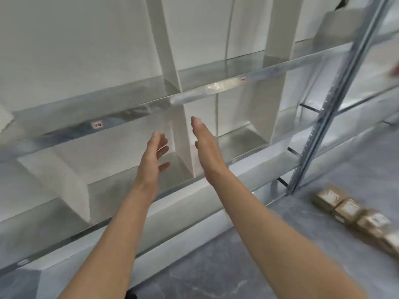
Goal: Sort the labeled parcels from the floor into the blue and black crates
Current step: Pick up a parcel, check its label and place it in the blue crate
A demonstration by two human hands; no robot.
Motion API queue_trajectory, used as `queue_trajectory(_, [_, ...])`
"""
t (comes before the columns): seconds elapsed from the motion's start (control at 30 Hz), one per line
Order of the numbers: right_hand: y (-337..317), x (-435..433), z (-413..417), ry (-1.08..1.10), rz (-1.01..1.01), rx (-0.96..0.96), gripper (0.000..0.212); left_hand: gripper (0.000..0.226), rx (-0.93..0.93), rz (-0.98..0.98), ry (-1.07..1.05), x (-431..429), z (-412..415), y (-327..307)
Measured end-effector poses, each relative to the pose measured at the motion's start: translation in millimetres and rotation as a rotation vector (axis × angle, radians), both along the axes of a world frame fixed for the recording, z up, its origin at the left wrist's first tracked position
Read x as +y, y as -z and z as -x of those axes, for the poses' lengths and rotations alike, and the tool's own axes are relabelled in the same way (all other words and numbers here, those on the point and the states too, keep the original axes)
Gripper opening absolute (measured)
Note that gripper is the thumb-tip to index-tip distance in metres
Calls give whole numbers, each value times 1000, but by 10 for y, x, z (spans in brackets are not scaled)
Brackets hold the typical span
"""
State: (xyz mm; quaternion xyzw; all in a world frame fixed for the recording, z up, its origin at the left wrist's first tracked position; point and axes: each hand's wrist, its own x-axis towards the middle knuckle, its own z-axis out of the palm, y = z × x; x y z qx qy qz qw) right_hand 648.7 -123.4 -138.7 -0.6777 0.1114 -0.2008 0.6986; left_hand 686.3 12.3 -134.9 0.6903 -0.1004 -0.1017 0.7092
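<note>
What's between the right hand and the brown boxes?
Head view: between the right hand and the boxes lie the shelf's front edge, a metal post, then bare floor.

Seen on a grey, marbled floor [216,272]: a row of brown parcels [354,212] with pale labels on top, lying side by side and touching, running toward the right edge of the view from near the foot of a perforated metal upright [336,100]. Standing on that same floor along the wall, a galvanised metal shelf [216,87] of several tiers, split into bays by white dividers [185,134]. Stuck to the front lip of the upper tier, two small number tags [97,125], blurred.
</note>
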Motion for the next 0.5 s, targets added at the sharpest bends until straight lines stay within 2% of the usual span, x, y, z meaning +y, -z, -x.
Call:
queue_trajectory(0.23, [335,-1682,953,264,-99,68,66,46,76,-38,307,-1888,561,278])
queue_trajectory(0.3, [452,-2062,1232,341,-119,87,65,53,100,-57,400,-2370,748,384])
queue_trajectory(0.5, [736,-2958,1844,559,-221,158,66,47,145,-118,670,-3563,1167,676])
